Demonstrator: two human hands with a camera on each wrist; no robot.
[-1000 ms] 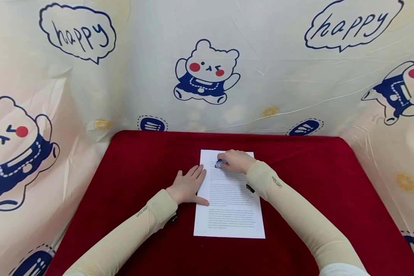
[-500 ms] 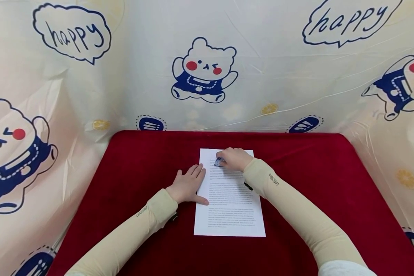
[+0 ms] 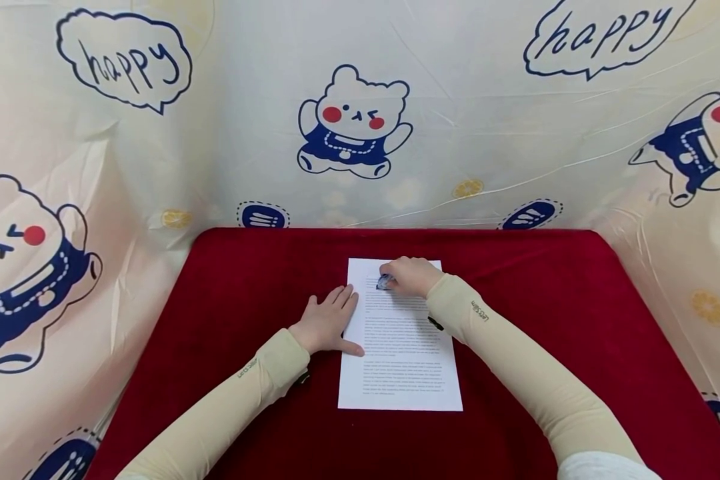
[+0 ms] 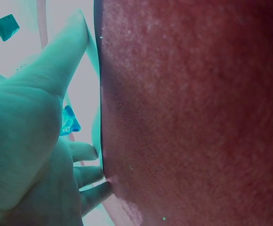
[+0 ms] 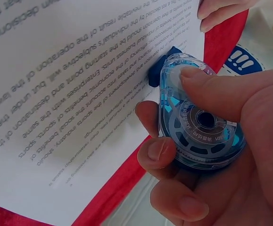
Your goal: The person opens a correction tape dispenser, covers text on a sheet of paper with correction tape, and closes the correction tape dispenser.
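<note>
A sheet of printed paper lies on the red cloth. Near its top, my right hand grips a clear blue correction tape dispenser. The thumb presses on its casing and the fingers curl round the other side. Its dark blue tip is at the printed lines; whether it touches them is hard to tell. My left hand rests with spread, straight fingers over the paper's left edge. In the left wrist view, that hand's thumb lies over the sheet, and the blue dispenser shows partly behind the hand.
Red cloth covers the table on all sides of the paper. A pale curtain with printed bears hangs behind the table and along both sides. Beige sleeves cover both forearms.
My right hand has shifted slightly left and then slightly back right with the correction tape dispenser. The left hand has stayed in place on the paper. The head view has tilted a little.
</note>
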